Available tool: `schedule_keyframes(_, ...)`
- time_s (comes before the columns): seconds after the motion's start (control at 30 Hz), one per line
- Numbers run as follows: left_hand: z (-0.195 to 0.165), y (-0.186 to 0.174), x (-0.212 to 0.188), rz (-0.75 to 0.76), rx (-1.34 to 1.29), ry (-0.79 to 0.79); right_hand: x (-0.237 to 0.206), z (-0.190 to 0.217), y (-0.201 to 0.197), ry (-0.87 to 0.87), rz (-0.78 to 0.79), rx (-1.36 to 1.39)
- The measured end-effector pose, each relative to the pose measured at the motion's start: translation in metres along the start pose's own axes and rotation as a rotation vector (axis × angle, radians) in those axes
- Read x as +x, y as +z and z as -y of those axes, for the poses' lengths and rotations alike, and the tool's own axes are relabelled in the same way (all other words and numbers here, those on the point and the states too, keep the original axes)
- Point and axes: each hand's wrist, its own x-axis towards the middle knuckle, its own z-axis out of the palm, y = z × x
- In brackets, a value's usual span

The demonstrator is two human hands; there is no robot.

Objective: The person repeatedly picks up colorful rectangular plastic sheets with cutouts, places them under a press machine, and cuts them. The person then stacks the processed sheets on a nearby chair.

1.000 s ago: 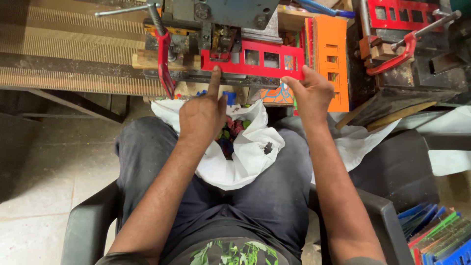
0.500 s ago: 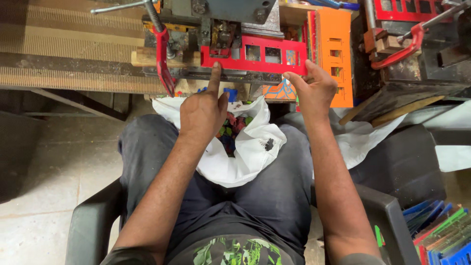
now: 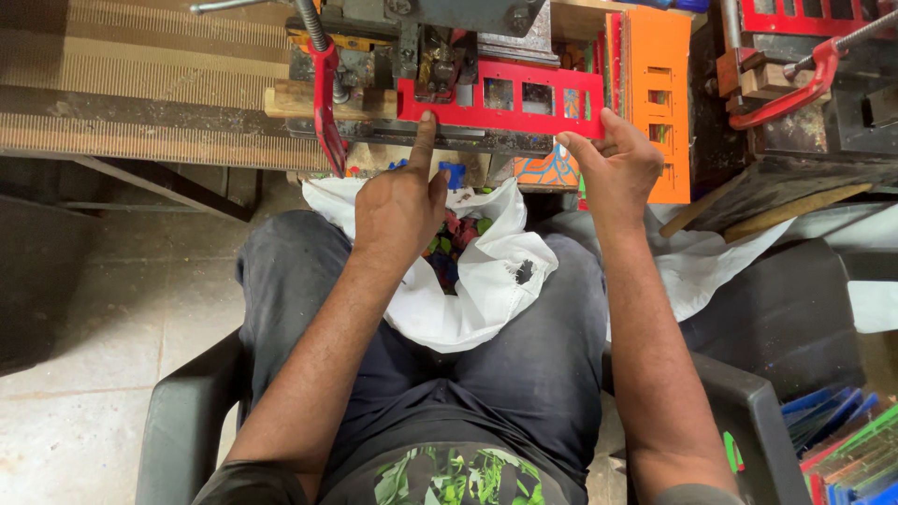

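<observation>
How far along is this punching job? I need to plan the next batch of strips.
Done: the red strip already has several rectangular windows, and coloured offcuts fill the white bag on the lap. In hand: the left hand presses the strip's near edge with one finger, the right hand holds its end under the press. Left: the orange strip stands beside it.

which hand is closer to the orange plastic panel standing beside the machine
Right. The right hand grips the red plate's end just beside the orange panel; the left hand presses the plate's far end.
</observation>
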Motion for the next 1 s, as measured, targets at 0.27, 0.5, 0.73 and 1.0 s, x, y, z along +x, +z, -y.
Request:
schedule_keyframes(0.27, 0.001, -0.001, 0.000, -0.001, -0.010, 0.005, 0.002, 0.007, -0.004, -0.002, 0.032, -0.063)
schedule_keyframes(0.5, 0.002, -0.003, 0.000, -0.025, -0.051, 0.012, 0.009, 0.016, -0.016, -0.500, 0.046, -0.269)
schedule_keyframes(0.73, 0.000, -0.006, 0.001, -0.022, -0.064, 0.007, 0.013, 0.021, -0.014, -0.631, 0.200, -0.421)
schedule_keyframes(1.0, 0.000, -0.007, 0.002, -0.015, -0.065, -0.002, 0.014, 0.029, -0.018, -0.652, 0.177, -0.418)
